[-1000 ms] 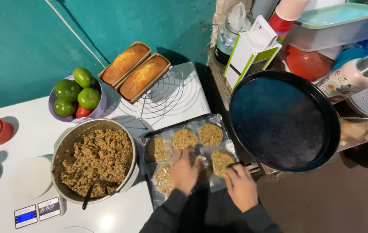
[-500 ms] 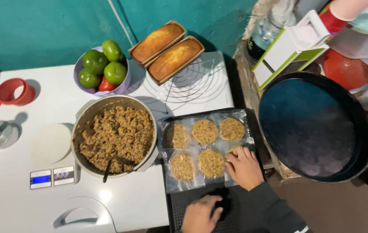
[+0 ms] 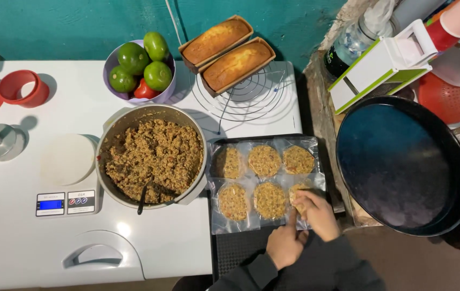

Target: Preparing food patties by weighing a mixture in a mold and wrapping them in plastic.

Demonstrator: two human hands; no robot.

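Head view, only one. Both hands low centre-right, over the near right corner of the tray (image 3: 316, 141).

Right hand (image 3: 316, 214) sits on the sixth patty (image 3: 296, 193) (near row, right end), fingers curled down onto it, pressing or pinching; patty mostly covered. Left hand (image 3: 284, 245) just beside it, index finger stretched out to the patty's near edge, other fingers folded in, holding nothing that I can see. The two hands touch or nearly so; cannot tell which.

Tray is dark, lined with clear film (image 3: 224, 218). Six round patties in two rows of three; other five lie bare, apart from each other.

Left of the tray, touching or just beside it: metal pot (image 3: 111, 137) of brown mix (image 3: 154, 159), spoon handle (image 3: 142, 202) sticking out at the near rim. Scale (image 3: 65, 203) left of the pot, white lid (image 3: 68, 160) behind it, all on the white table (image 3: 19, 248).

Far side: bowl (image 3: 112, 56) of green fruit, two loaves (image 3: 224, 51) partly on a wire rack (image 3: 251, 97).

Right of the tray: big dark pan (image 3: 402, 164).
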